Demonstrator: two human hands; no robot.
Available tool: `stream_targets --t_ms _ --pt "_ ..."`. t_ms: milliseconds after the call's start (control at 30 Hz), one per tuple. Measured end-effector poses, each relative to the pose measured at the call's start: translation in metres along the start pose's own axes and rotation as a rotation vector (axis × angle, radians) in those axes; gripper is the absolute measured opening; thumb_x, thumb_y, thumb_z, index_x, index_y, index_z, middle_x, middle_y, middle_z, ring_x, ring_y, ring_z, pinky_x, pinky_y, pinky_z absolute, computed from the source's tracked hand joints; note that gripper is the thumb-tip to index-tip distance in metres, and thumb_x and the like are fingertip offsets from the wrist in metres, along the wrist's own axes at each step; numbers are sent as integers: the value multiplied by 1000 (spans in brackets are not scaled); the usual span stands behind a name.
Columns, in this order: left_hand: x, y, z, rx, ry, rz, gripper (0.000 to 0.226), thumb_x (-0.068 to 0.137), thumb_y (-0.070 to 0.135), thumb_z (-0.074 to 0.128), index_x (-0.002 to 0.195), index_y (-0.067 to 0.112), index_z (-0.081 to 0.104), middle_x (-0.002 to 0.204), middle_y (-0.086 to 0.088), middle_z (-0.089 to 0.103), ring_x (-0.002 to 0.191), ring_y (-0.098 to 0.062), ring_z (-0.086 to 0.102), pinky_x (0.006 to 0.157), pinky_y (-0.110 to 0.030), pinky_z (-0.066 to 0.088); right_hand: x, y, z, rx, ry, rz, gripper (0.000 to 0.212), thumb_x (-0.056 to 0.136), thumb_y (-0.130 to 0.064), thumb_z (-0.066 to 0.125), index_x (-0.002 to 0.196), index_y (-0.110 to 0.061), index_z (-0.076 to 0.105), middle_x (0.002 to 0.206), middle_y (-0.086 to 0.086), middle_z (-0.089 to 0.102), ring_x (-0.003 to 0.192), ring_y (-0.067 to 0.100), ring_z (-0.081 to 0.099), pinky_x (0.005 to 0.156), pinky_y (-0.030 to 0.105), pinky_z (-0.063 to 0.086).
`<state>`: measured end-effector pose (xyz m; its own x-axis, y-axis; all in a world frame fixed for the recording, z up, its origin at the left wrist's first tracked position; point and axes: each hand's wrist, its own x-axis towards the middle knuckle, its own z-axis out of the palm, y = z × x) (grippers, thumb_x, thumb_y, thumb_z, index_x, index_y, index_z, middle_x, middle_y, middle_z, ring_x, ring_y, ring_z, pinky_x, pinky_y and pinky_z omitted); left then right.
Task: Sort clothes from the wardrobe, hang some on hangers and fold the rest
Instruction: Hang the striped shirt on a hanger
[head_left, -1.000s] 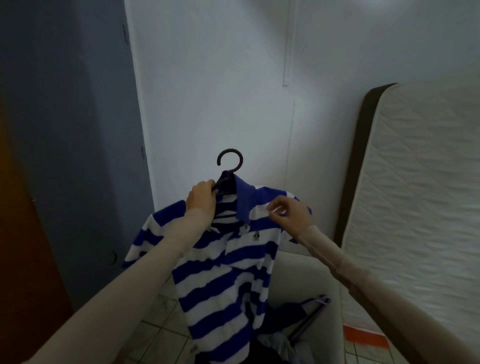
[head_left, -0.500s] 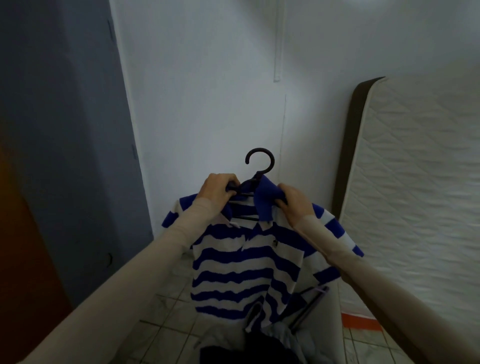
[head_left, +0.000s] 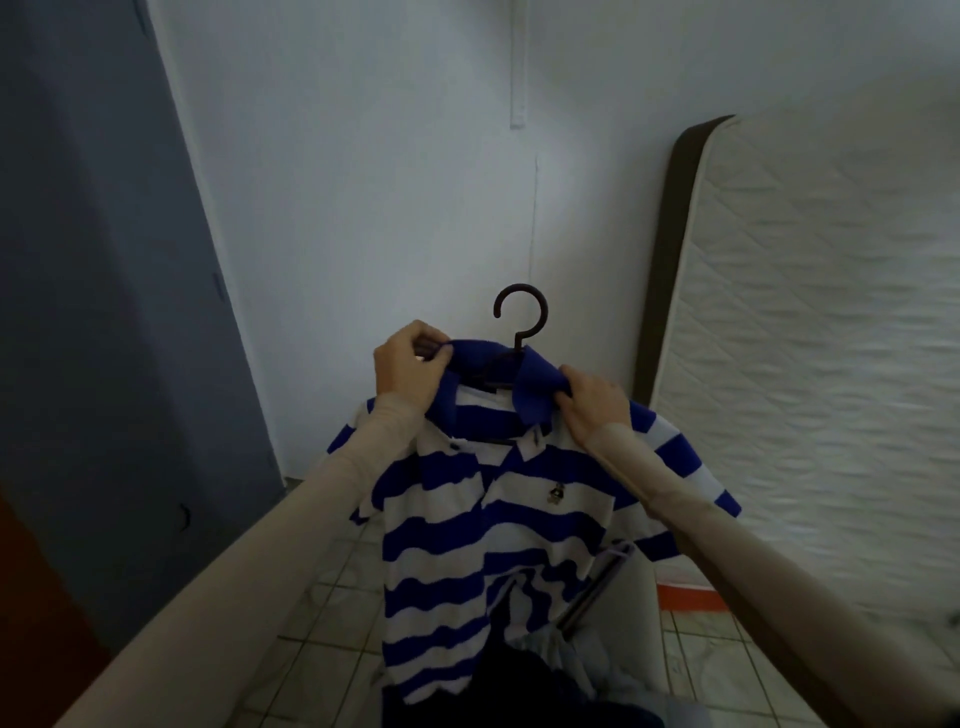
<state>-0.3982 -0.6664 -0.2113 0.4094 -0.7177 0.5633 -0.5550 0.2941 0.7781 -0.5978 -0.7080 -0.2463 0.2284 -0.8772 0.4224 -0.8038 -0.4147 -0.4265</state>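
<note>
A blue and white striped polo shirt (head_left: 483, 525) hangs on a dark hanger (head_left: 521, 315), held up in front of me. Only the hanger's hook and a little of its bar inside the neck show. My left hand (head_left: 408, 366) pinches the blue collar at the shirt's left shoulder. My right hand (head_left: 592, 405) grips the collar and shoulder on the right side. The shirt's front faces me, with a small emblem on the chest.
A white mattress (head_left: 810, 364) leans against the wall on the right. A blue-grey door or wardrobe panel (head_left: 104, 260) stands at left. Below the shirt lies a pile of dark and pale clothes (head_left: 545, 670) with another hanger (head_left: 597, 587), over a tiled floor (head_left: 322, 613).
The shirt has swung round square to me and spread out on the hanger. My right hand went from the chest up to the collar; both hands now hold the collar's two sides.
</note>
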Motion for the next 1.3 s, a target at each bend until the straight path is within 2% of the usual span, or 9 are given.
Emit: stream_targets --t_ms 100,200,367,467,700,867,1033,1133,1300 --pt "1 -8 22 -136 -252 -161 23 97 17 43 98 6 63 97 -6 60 91 -16 53 69 -8 42 10 16 7 -20 -32 68 17 97 -20 40 104 -14 55 96 5 62 89 21 57 91 35 39" --pt "0 -29 50 -133 -440 -339 33 100 18 32 123 13 54 113 -5 55 100 -20 50 81 -25 43 22 41 16 -20 -106 135 19 96 -19 39 104 -14 56 98 7 63 93 23 58 98 39 38" --pt "5 -81 95 278 -658 -163 49 89 -8 43 136 7 40 134 -13 49 121 -26 47 96 -28 41 48 86 40 -9 -278 204 25 97 -21 35 108 -16 57 105 10 63 100 26 57 103 42 35" --pt "8 -110 119 469 -743 -122 51 85 -2 56 133 7 40 131 -15 51 118 -25 50 97 -30 42 60 110 58 1 -364 241 29 97 -22 35 115 -16 57 109 10 63 104 27 56 104 42 34" --pt "4 -149 152 600 -620 -97 23 88 8 61 110 1 58 112 -18 59 101 -27 55 73 -22 35 76 143 98 71 -480 301 28 96 -23 40 113 -12 59 109 10 63 102 25 56 86 31 31" --pt "11 -168 175 612 -566 -133 21 89 7 58 109 0 59 111 -20 58 100 -29 54 74 -24 36 89 155 121 -13 -407 291 22 95 -22 45 112 -15 57 112 8 60 109 26 53 100 40 33" --pt "21 -188 202 541 -441 -127 14 88 2 57 101 -1 61 105 -19 58 99 -27 51 72 -21 32 105 162 135 -320 -293 220 25 94 -23 49 118 -18 55 124 8 44 120 27 40 101 41 33" --pt "27 -202 217 494 -381 -150 13 88 0 56 99 -1 61 103 -18 58 97 -25 51 74 -19 32 112 165 151 -213 -277 300 23 95 -17 46 115 -13 55 120 10 50 106 26 53 86 35 43" --pt "36 -229 238 411 -356 -297 17 89 0 56 106 -1 61 108 -18 58 95 -23 52 73 -20 34 126 177 176 -91 -268 351 25 96 -13 44 119 -8 52 125 14 48 110 29 53 89 35 44"
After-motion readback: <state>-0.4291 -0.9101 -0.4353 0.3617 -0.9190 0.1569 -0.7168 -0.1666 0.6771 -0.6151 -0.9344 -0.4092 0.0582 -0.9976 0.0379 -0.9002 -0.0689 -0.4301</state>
